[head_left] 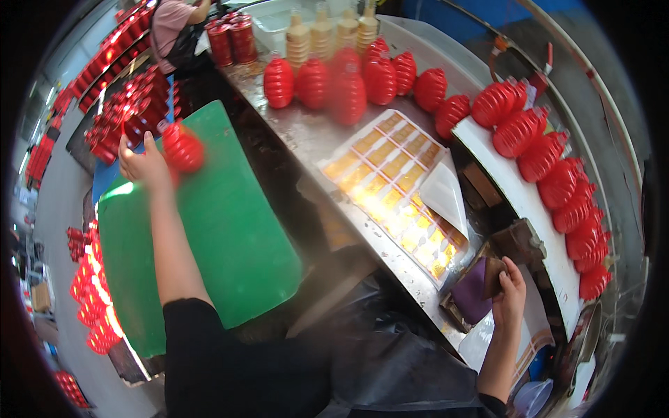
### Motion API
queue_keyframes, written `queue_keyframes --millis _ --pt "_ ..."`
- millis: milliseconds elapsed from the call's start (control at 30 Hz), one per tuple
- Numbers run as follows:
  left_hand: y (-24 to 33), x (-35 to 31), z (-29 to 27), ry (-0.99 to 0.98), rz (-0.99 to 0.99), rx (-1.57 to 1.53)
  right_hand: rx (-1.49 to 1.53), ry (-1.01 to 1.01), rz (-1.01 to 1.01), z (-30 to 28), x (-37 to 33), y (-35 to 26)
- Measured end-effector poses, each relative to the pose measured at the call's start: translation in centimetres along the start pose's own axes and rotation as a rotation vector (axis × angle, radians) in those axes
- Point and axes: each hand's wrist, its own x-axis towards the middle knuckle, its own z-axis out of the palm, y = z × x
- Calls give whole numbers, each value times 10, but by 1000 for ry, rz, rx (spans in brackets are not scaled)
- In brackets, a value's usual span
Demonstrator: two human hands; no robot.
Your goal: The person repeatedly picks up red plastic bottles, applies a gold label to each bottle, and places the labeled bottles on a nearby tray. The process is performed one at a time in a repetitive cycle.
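My left hand reaches out over the far left edge of a green board, thumb and finger spread apart. Right beside it is a red ribbed bottle, slightly blurred; I see no grip on it. My right hand is closed around a small dark brown block. Against that block lies a purple pad in a dark holder at the metal table's right side. Just beyond, a sheet of gold labels lies on the table, one corner of its white backing curled up.
Red ribbed bottles line the metal table's far side; more stand along a white ledge at right. Cream-coloured bottles stand behind. Shiny red containers crowd beyond the green board. A person in pink stands far left.
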Motion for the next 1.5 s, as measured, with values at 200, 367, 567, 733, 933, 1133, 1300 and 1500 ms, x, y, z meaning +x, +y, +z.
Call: queue_keyframes --millis 200,367,567,733,933,1133,1300,1500 --pt "182 -87 28 -487 257 -642 -160 35 44 -7 36 -36" --pt "281 -160 118 -946 155 -788 -391 66 -37 -34 54 -100" --pt "309 -192 197 -1027 198 -591 -1183 655 -551 -106 119 -170" --pt "314 -197 187 -948 108 -739 -1638 890 -747 -153 174 -204" --pt "346 -168 98 -863 148 -816 -1664 588 -353 -155 226 -219" --pt "420 -144 -28 -1161 -36 -1319 -1639 548 -194 -172 192 -235" --pt "508 -172 -110 -1380 -39 -1669 -937 539 -344 -239 96 -223" --pt "611 -228 -195 -1512 80 -1884 -393 1008 -315 -359 -101 -244"
